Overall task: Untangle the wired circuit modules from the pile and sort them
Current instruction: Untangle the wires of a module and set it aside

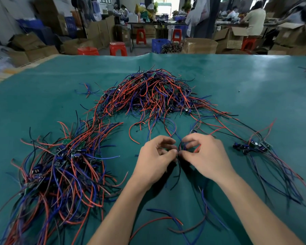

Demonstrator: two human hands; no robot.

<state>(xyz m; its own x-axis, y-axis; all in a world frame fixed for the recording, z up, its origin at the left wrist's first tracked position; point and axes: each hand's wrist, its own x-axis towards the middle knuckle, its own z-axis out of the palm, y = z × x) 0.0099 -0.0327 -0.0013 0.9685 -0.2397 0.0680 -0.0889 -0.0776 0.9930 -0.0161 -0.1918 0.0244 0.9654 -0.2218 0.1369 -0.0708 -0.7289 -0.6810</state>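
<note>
A tangled pile (154, 91) of circuit modules with red, blue and black wires lies at the middle back of the green mat (245, 89). A long heap of modules (64, 167) stretches down the left side. A small group of modules (253, 146) with trailing wires lies at the right. My left hand (155, 158) and my right hand (203, 154) meet at the centre, fingers curled. Both pinch the wires of one module (180, 149), which is mostly hidden between them. Its wires hang down between my wrists.
Loose red and blue wires (166, 220) lie on the mat near my forearms. Beyond the far table edge stand red stools (118, 48), cardboard boxes (233, 38) and a blue crate (160, 45). People sit at benches at the back.
</note>
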